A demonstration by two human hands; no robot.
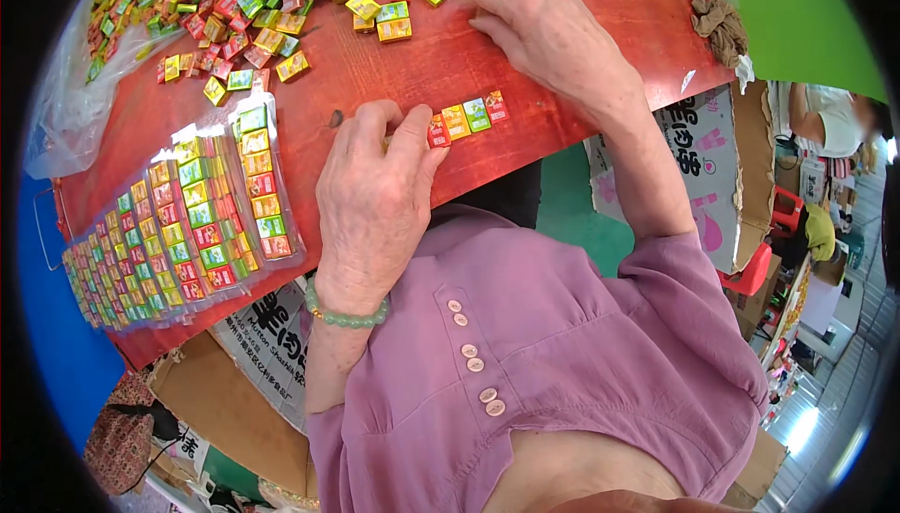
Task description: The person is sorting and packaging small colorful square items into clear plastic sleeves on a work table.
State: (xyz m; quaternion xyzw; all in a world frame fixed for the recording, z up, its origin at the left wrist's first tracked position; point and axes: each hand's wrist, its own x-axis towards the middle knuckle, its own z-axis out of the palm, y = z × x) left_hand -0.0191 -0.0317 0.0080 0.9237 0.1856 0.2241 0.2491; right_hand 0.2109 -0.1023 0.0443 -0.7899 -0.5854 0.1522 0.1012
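A short row of small square boxes [467,117], red, yellow, green and red, lies near the front edge of the red table [394,82]. My left hand [375,194], with a green bead bracelet at the wrist, pinches the red box at the row's left end. My right hand [548,30] rests palm down further back, fingers spread toward a scatter of loose coloured boxes [281,16]. To the left lie several clear sleeves packed with columns of the same boxes [202,213].
A clear plastic bag with more boxes [122,7] sits at the back left. A brown cloth [720,27] lies on the table's right corner. Cardboard cartons [712,166] stand under the table. Another person [830,119] is at the right.
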